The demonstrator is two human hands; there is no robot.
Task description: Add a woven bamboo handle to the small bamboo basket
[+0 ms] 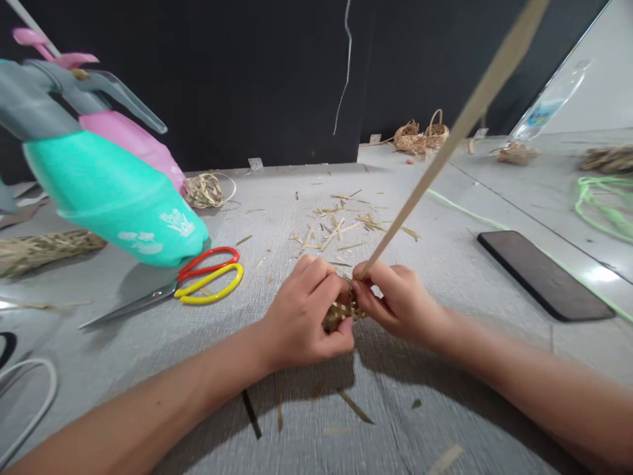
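Through the head view I have the left hand (310, 307) curled around a small woven piece of tan and brown plant strips (337, 316), its thumb below and its fingers over the top, so that grip is closed on the weave. Most of the piece is covered by the fingers; I see only a rounded patch between thumb and fingers and a ragged edge towards the right hand (400, 297). Which way its long axis runs, if it has one, I cannot tell.

The right hand has thumb and forefinger pinched together at that edge, grasping a long, flat, tan plant strip (425, 178) near its low end. From this pinch the strip rises steeply, leaning to the right and passing out at the top of the view. How its hidden end meets the weave I cannot make out.

The relation I judge to matter most is this: the woven piece lies just left of the right-hand pinch and inside the left grip, so the left hand is the nearer one, while the strip's free length points up and away from both.

Thin straw-coloured clippings (332, 235) lie beyond the two grips, and scissors with red and yellow handles (174, 290) rest well to their left.
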